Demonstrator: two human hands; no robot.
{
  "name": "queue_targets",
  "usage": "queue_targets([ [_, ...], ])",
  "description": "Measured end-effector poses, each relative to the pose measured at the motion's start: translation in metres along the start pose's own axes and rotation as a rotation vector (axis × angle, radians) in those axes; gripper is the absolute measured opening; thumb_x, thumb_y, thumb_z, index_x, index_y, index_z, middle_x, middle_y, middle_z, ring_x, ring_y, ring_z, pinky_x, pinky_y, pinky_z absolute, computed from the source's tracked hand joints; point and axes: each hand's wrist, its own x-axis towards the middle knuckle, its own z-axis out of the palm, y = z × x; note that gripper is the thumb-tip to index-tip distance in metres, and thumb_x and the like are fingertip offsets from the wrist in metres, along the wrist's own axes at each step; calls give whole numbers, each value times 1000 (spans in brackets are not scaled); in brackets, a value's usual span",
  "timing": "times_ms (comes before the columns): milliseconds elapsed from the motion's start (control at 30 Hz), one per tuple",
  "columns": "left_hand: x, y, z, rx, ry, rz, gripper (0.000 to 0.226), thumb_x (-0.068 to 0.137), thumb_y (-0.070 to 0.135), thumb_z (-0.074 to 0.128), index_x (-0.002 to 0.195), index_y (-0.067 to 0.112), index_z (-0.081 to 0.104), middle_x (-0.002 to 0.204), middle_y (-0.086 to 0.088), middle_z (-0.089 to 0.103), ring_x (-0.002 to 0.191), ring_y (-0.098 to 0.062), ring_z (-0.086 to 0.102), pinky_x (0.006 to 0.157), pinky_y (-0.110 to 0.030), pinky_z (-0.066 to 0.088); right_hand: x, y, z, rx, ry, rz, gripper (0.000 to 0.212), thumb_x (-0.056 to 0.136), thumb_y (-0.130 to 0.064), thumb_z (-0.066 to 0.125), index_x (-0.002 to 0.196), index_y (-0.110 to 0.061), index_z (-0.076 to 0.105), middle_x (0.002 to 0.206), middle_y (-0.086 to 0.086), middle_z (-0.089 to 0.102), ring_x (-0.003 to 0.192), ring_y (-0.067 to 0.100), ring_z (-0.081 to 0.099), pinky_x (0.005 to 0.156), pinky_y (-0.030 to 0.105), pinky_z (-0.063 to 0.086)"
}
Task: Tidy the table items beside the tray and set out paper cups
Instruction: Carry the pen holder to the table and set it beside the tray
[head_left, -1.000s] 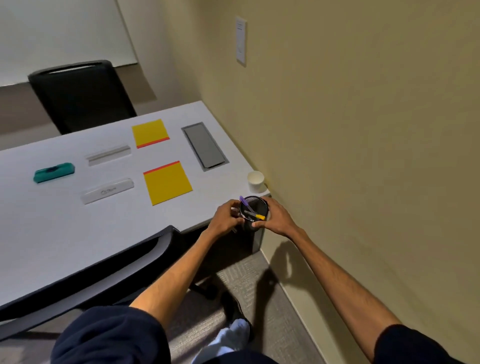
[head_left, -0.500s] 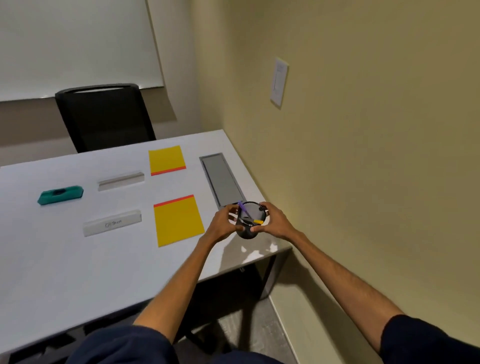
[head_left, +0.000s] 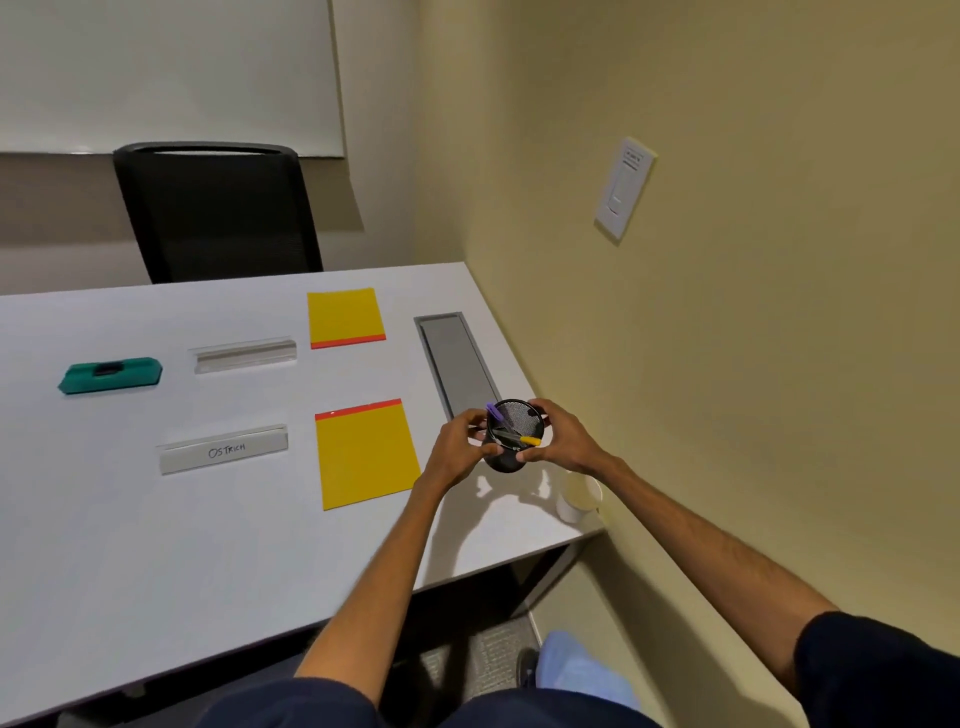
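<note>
Over the right end of the white, smooth table (head_left: 156, 545), close to the yellow wall, a round black wire-mesh pen cup (head_left: 503, 461) is held between both hands and seems lifted clear of the top, with a shadow lying on the surface under it. The left hand (head_left: 457, 447) curls its fingers round the cup's left side and the right hand (head_left: 563, 441) grips the right side, thumb and fingertips pressed to the mesh. Inside the cup lean a purple marker (head_left: 494, 411) and a pen with a yellow cap (head_left: 530, 441), with something grey between them that cannot be made out. Just beside the right wrist, at the table's near right corner, a white paper cup (head_left: 579, 498) stands upright, and no contents can be seen in it. A flush grey rectangular metal lid (head_left: 457, 364) is set into the tabletop beyond the hands. Left of the hands lies a yellow pad with an orange-red strip (head_left: 363, 454), and a second like it (head_left: 345, 317) lies farther back. Farther left are a long clear nameplate lettered "OSTRICH" (head_left: 223, 449), a blank clear one (head_left: 244, 355) and a teal plastic eraser (head_left: 110, 374). A black mesh-backed chair (head_left: 218, 213) stands behind the table.
</note>
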Motion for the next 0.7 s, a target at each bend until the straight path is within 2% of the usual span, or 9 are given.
queue_targets([
  [267, 20, -6, 5, -46, -9, -18, 56, 73, 12, 78, 125, 15, 58, 116, -5, 64, 94, -19, 63, 78, -25, 50, 24, 9, 4, -25, 16, 35, 92, 57, -31, 91, 135, -14, 45, 130, 3, 55, 110, 22, 56, 93, 34, 48],
  [467, 48, 1, 16, -93, -47, -4, 51, 81, 2, 64, 131, 8, 57, 128, -6, 63, 99, -19, 67, 90, -36, 54, 43, 24, -2, -4, 81, 71, 88, 56, -27, 91, 131, -17, 47, 126, 1, 57, 108, 19, 55, 90, 30, 46],
  [600, 70, 0, 26, -70, -69, -8, 51, 83, 1, 62, 133, 8, 55, 131, -8, 61, 108, -24, 64, 97, -37, 51, 58, 34, -4, 0, 95, 97, 87, 56, -24, 90, 131, -17, 47, 126, 2, 57, 110, 20, 54, 91, 32, 46],
  [700, 84, -1, 34, -46, -81, -35, 53, 83, -2, 60, 135, 6, 52, 132, -10, 59, 111, -27, 62, 100, -37, 49, 68, 44, -3, 7, 83, 102, 86, 56, -30, 87, 131, -18, 47, 126, 3, 57, 111, 21, 54, 91, 34, 47],
])
